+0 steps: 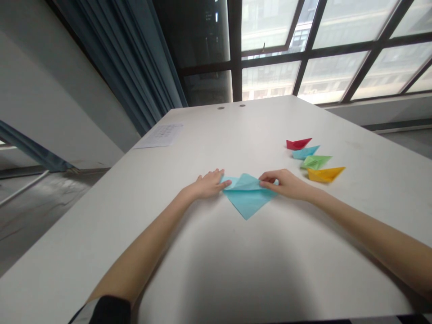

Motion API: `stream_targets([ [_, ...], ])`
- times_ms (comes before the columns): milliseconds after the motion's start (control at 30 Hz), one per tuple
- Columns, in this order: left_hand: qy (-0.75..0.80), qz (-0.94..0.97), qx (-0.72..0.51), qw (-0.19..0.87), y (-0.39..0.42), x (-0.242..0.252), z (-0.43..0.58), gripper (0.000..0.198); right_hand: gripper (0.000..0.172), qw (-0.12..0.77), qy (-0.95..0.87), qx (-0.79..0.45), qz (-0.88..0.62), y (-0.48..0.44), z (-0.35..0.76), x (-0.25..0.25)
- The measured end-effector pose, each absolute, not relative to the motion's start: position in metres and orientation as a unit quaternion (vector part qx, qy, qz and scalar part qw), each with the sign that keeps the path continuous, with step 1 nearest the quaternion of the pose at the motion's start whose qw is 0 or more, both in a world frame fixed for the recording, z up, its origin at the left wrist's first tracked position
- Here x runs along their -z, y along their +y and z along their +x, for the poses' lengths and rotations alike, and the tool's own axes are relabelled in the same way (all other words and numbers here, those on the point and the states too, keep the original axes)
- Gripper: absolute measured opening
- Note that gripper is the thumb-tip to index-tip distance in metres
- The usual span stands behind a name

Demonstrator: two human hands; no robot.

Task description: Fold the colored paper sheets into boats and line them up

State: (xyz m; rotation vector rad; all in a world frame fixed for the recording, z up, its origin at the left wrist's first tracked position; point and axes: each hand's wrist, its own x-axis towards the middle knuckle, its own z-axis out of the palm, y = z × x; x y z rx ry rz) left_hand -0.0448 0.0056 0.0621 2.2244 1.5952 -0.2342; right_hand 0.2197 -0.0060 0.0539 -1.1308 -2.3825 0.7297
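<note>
A light blue sheet of paper [248, 202] lies on the white table, its lower part pointing toward me and its upper part folded over along a crease. My left hand [209, 183] rests flat with fingers spread at the paper's left corner, the thumb on its edge. At the right side, my right hand [279, 182] pinches the folded edge between thumb and fingers. The middle of the upper flap stands slightly raised between both hands.
Right of my right hand sit folded paper boats: red [298, 144], blue [305, 152], green [316, 161] and yellow [325, 174]. A printed sheet [160, 136] lies at the white table's [216, 279] far left edge. Windows and a blue curtain stand beyond.
</note>
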Motion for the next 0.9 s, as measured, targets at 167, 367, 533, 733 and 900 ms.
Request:
stream_targets([
  [167,0.588,0.787,-0.015,0.185,0.011,-0.067,-0.051,0.077,0.029,0.332,-0.715,-0.387,-0.479,0.002,0.222,-0.050],
  [367,0.575,0.801,0.023,0.165,0.007,-0.064,-0.045,0.082,0.044,0.411,-0.637,-0.360,-0.544,0.016,0.232,-0.041],
  [533,0.545,0.810,0.125,0.174,-0.003,-0.065,-0.036,0.087,0.022,0.310,-0.771,-0.109,-0.546,0.023,0.242,-0.032],
  [733,0.500,0.826,0.178,0.191,-0.008,-0.067,-0.035,0.088,0.039,0.161,-0.896,-0.024,-0.412,0.024,0.241,-0.019],
  [900,0.511,0.824,0.176,0.171,0.000,-0.067,-0.043,0.079,0.034,0.092,-0.900,-0.008,-0.427,0.019,0.241,-0.018],
])
